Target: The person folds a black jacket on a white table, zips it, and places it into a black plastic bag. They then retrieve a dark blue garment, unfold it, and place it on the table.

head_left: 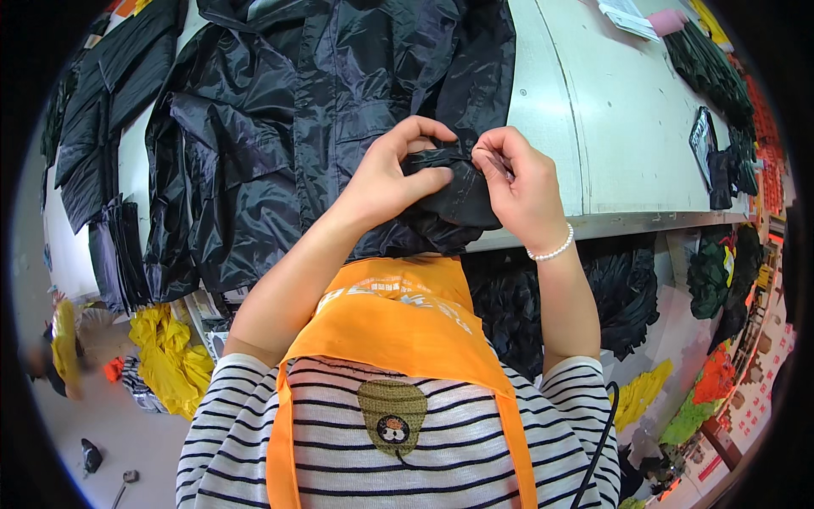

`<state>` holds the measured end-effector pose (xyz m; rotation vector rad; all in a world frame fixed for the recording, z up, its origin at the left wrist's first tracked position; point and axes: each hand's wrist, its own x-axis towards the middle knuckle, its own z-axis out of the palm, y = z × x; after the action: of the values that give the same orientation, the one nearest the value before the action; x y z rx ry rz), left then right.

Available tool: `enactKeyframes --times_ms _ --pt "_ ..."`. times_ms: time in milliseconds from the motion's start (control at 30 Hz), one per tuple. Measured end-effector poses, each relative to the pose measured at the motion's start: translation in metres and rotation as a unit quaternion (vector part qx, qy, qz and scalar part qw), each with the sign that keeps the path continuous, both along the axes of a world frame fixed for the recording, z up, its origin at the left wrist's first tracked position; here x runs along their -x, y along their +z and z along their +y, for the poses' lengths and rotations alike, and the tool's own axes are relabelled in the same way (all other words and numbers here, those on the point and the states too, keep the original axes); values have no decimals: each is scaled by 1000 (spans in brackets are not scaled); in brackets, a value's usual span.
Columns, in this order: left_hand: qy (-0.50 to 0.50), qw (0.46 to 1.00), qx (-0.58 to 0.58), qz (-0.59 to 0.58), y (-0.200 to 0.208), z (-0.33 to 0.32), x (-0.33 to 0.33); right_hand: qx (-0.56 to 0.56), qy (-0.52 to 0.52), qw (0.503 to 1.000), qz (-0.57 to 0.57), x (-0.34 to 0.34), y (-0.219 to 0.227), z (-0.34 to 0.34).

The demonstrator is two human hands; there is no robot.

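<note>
A shiny black jacket [254, 161] is spread over the white table in front of me. Near the table's front edge, my left hand [394, 170] grips a folded end of the black garment, thumb on top and fingers behind it. Close beside it, my right hand [519, 174] pinches the edge of the same black fabric [462, 191] between thumb and fingertips. The cloth between both hands is bunched and slightly raised. Whatever fine thing may sit in the right pinch is too small to make out.
The white table [610, 127] reaches to the right, with dark folded garments [708, 76] along its far side. More black garments [106, 110] hang at the left edge. Black cloth [593, 288] lies below the table's front edge. Yellow cloth [170, 360] is on the floor at left.
</note>
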<state>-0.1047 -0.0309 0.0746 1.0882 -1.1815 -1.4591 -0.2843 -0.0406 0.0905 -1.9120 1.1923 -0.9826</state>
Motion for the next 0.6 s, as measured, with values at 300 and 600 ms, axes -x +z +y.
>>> enactKeyframes --times_ms 300,600 --pt "-3 993 -116 -18 7 6 0 -113 -65 980 -150 -5 -8 -2" --pt "-8 992 -122 -43 11 4 6 -84 -22 996 38 16 22 22"
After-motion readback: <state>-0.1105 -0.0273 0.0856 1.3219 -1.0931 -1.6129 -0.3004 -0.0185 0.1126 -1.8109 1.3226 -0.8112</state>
